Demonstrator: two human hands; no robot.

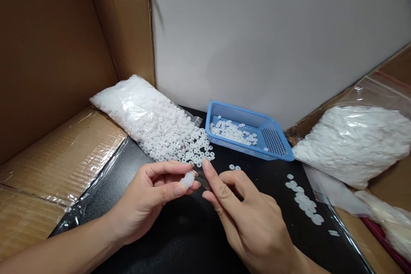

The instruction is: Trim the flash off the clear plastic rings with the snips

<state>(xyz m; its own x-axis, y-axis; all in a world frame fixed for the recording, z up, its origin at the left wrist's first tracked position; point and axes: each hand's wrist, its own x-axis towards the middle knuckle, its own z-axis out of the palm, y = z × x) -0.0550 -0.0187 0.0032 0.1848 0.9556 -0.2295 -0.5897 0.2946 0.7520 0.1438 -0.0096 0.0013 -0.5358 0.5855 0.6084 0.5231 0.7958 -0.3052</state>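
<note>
Between thumb and fingertips, my left hand (149, 192) pinches a small white translucent plastic piece (188, 180). My right hand (248, 205) grips a thin, flat metal blade (203, 181) that looks like a knife, its handle hidden by the palm. The index finger lies along the blade, and its tip points at the white piece. Just beyond both hands, small white plastic rings (199, 147) spill from an open clear bag (150, 115). On the right of the black work surface lies a cluster of flat white discs (305, 203).
A blue perforated plastic basket (276, 137) holds more small white pieces. Another full clear bag (359, 141) stands at the right. Cardboard (58, 158) borders the left side, and a pale wall (272, 38) rises behind. Two loose rings (234, 167) lie before the basket.
</note>
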